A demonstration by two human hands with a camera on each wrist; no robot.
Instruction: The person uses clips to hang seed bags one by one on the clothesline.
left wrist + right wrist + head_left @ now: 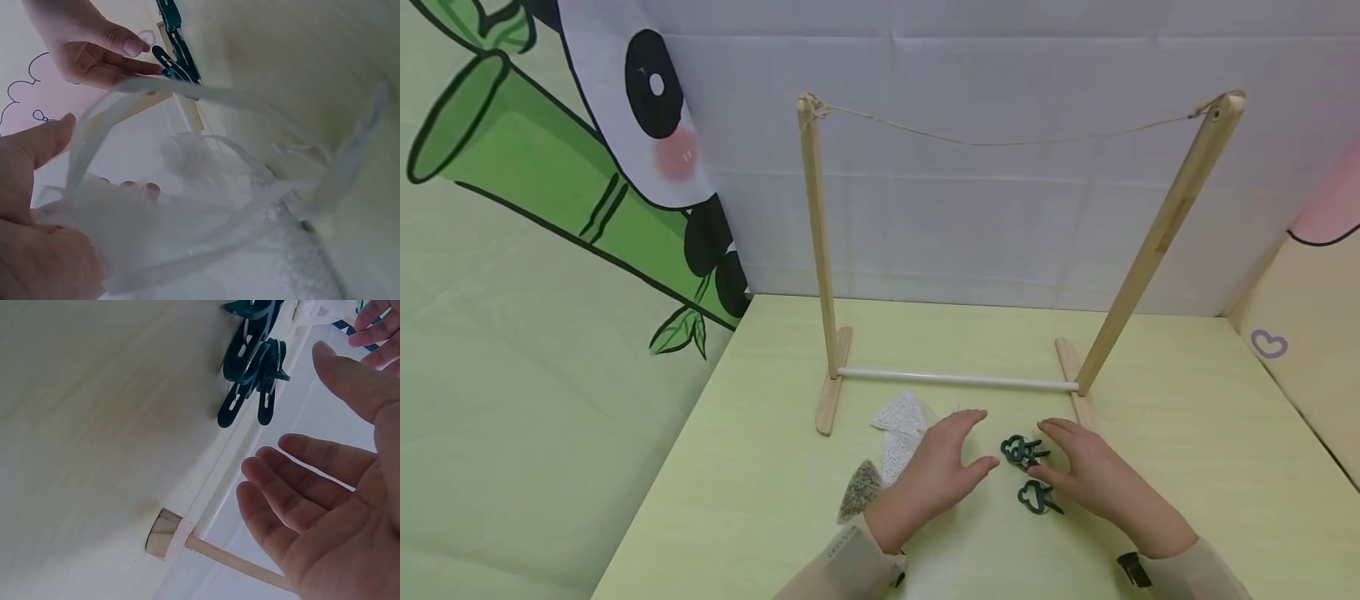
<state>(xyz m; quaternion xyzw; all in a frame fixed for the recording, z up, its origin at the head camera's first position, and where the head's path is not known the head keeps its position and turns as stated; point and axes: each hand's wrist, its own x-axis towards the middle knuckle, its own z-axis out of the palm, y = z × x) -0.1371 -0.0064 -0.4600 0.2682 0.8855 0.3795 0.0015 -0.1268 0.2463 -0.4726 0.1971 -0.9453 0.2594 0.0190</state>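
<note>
My left hand (942, 467) hovers with fingers spread and thumb apart. Under and beside it lie white speckled cloth pieces (901, 414) and a small mottled brown-grey cloth piece (860, 490), partly covered by the hand and wrist. In the left wrist view, sheer white straps with fluffy gathered fabric (131, 215) overlap the palm. To the right, my right hand (1093, 479) hangs beside dark green clothespins (1021, 452), fingers loosely bent and nothing held. One more clothespin (1037, 498) lies nearer to me. The right wrist view shows the clothespins (250, 369) apart from the fingertips.
Behind the hands stands a wooden frame with a left post (817, 233), a right post (1165, 233) and a white crossbar (955, 378) low between them. A slack string (992, 143) joins the post tops. A printed curtain (550, 158) borders the table (745, 500) at left.
</note>
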